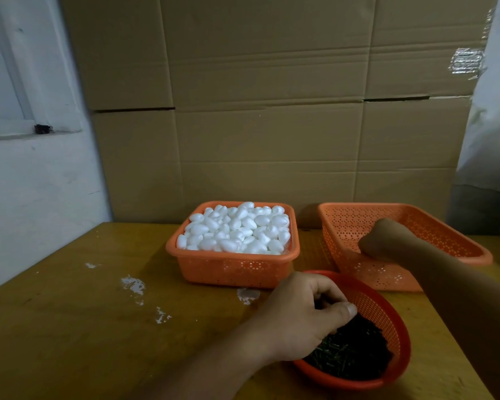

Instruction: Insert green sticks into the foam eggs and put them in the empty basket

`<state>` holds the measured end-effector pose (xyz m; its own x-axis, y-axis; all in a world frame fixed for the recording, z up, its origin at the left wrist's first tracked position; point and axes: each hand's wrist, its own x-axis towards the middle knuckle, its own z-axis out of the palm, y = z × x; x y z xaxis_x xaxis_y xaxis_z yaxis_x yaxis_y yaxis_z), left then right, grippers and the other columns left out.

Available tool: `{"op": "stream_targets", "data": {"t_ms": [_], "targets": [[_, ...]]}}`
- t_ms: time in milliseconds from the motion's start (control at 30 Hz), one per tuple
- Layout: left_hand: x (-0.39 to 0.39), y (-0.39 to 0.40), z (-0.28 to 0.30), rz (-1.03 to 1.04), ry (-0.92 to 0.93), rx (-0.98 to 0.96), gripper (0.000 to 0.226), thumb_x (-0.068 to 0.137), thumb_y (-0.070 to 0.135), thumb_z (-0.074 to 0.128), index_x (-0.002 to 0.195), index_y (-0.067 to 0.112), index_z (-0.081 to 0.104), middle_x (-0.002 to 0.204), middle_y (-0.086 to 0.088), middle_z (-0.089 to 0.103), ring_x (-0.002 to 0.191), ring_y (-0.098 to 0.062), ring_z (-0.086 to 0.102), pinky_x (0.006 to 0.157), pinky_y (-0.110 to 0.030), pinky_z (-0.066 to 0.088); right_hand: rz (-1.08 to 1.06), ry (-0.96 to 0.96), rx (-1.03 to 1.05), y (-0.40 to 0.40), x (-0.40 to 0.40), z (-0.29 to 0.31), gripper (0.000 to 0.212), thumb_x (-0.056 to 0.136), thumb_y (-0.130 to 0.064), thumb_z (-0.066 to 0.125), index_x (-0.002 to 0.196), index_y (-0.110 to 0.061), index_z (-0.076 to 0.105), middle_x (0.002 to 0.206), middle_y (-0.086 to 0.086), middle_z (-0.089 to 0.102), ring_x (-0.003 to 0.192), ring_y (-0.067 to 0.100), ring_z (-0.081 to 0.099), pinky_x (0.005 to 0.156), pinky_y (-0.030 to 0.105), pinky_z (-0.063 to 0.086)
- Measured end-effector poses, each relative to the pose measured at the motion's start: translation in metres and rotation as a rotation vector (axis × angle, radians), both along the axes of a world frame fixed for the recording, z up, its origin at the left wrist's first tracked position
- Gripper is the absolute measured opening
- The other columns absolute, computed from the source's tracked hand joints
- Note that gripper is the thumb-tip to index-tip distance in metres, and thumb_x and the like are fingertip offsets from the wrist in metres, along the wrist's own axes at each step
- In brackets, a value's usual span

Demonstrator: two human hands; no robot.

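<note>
Head view: left hand [306, 316] digs into green sticks [350, 350], fingers curled, grasp unclear.
Right hand [384, 241], clenched inside the empty basket [474, 249]; foam eggs [237, 229] lie at eleven o'clock, nearer the left.

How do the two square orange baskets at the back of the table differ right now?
The left square orange perforated plastic basket is heaped with white foam eggs and sits flat; the right square orange perforated plastic basket shows no eggs, is tilted, and has the right hand inside it. Both share colour and perforated walls.
</note>
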<state>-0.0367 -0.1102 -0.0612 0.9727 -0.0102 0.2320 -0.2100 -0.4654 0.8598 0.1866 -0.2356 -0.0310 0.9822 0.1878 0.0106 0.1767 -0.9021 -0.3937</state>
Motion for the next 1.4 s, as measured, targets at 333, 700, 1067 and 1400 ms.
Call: {"op": "stream_targets", "data": {"t_ms": [333, 700, 1067, 1400], "targets": [[0.001, 0.003, 0.003, 0.094, -0.042, 0.016, 0.042, 0.096, 0.030, 0.065, 0.061, 0.013, 0.047, 0.059, 0.000, 0.055, 0.058, -0.014, 0.053, 0.059, -0.036, 0.046, 0.114, -0.414, 0.323, -0.015, -0.053, 0.011, 0.015, 0.094, -0.021, 0.061, 0.089, -0.016, 0.074, 0.070, -0.004, 0.067, 0.053, 0.020, 0.065, 0.051, 0.039, 0.059], [0.012, 0.026, 0.008, 0.259, -0.243, 0.040, 0.041, 0.100, 0.030, 0.061, 0.064, 0.027, 0.042, 0.050, 0.014, 0.039, 0.048, -0.002, 0.036, 0.049, -0.017, 0.032, 0.394, -0.294, 0.484, -0.037, -0.147, -0.016, 0.016, 0.092, -0.030, 0.065, 0.108, -0.030, 0.070, 0.062, -0.003, 0.066, 0.050, 0.007, 0.063, 0.041, 0.018, 0.044], [0.021, 0.073, 0.022, 0.558, -0.193, 0.393, 0.019, 0.095, 0.014, 0.065, 0.114, 0.018, 0.064, 0.079, 0.012, 0.062, 0.074, -0.005, 0.059, 0.077, -0.028, 0.051, 0.425, -0.293, 0.342, -0.036, -0.165, -0.025, 0.017, 0.091, -0.036, 0.067, 0.107, -0.036, 0.072, 0.072, -0.011, 0.069, 0.059, 0.004, 0.065, 0.058, 0.033, 0.057], [0.061, 0.109, 0.062, 0.454, 0.147, 0.814, 0.028, 0.088, 0.036, 0.067, 0.116, 0.035, 0.065, 0.110, 0.009, 0.070, 0.106, -0.018, 0.063, 0.098, -0.043, 0.045, 0.461, -0.304, 0.296, -0.034, -0.174, -0.025, 0.015, 0.091, -0.041, 0.064, 0.104, -0.039, 0.070, 0.070, -0.011, 0.070, 0.057, 0.005, 0.065, 0.054, 0.034, 0.057]]}}
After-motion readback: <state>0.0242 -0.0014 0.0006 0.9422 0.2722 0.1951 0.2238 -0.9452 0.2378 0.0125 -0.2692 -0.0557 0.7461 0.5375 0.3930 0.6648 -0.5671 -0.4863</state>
